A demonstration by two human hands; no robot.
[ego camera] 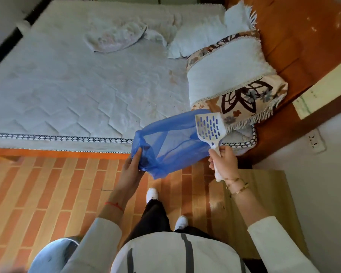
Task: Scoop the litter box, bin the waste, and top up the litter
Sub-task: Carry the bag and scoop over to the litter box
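A thin blue plastic bag (173, 140) is stretched out in front of me between both hands, above the edge of the bed. My left hand (132, 166) grips its bunched left end. My right hand (222, 160) holds the handle of a white slotted litter scoop (210, 128), whose blade points up over the bag's right side; the same hand seems to pinch the bag's right edge. The scoop blade looks empty. No litter box is in view.
A bare quilted mattress (77, 85) fills the upper left, with pillows and a patterned blanket (238, 83) at its right end. A light wooden cabinet top (264, 203) stands at my right. A rounded blue-grey object (53, 255) sits at the lower left on the brick-patterned floor (37, 190).
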